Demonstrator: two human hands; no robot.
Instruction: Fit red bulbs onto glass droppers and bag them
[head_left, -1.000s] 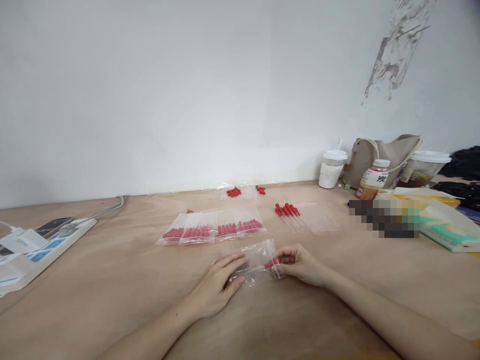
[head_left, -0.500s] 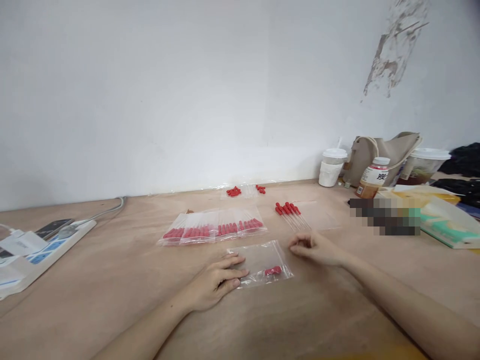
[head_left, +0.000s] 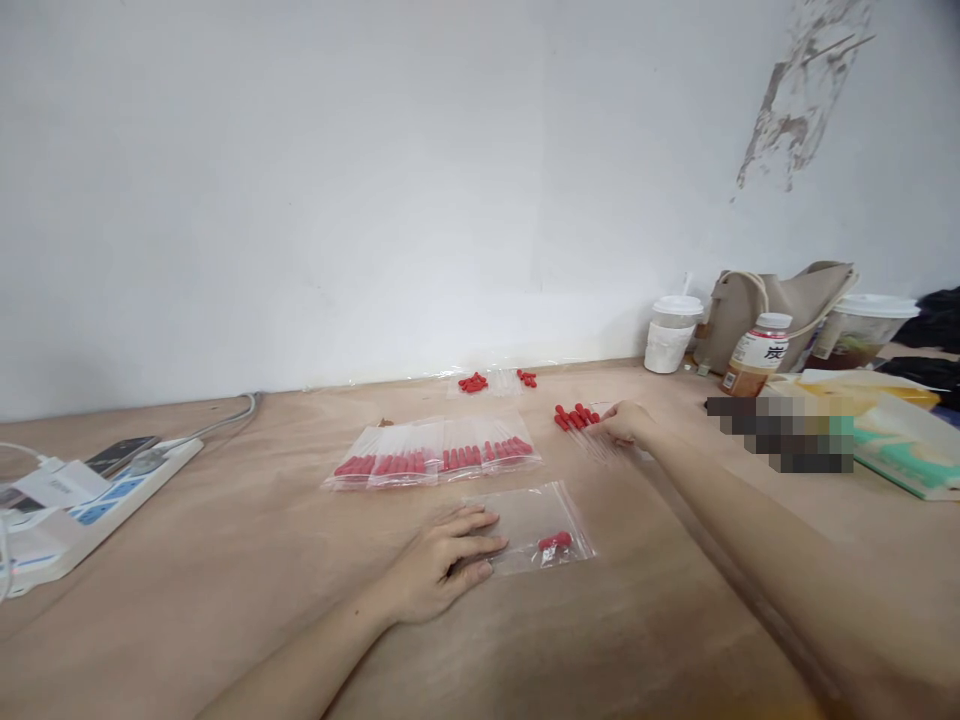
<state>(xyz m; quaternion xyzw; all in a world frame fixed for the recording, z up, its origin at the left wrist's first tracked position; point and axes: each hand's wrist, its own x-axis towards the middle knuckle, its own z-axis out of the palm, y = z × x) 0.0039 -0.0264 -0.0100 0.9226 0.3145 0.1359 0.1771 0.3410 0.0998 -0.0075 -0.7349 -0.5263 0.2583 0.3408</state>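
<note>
My left hand [head_left: 442, 565] lies flat with its fingers spread on the left part of a clear zip bag [head_left: 517, 510]. Near the right end of this bag sits a small red rubber bulb piece [head_left: 555, 541]. Farther off to the right, my right hand [head_left: 626, 424] is at a bunch of thin clear droppers [head_left: 576, 418] with red bulbs. Its thumb and fingertips close on the stem of one at the bunch's right side; the fingertips are slightly blurred. Part of another clear bag lies under and behind this hand.
Filled bags with red-bulbed droppers [head_left: 461, 455] lie in an overlapping row at centre. Loose red bulbs [head_left: 473, 383] lie by the wall. A power strip [head_left: 112, 500] stands at left; a cup [head_left: 673, 335], bottle [head_left: 757, 355], bag [head_left: 731, 320] and tissue pack [head_left: 900, 440] at right.
My right hand has moved away from me, from beside the clear zip bag to the droppers. My left hand stays on the bag. The view has shifted slightly.
</note>
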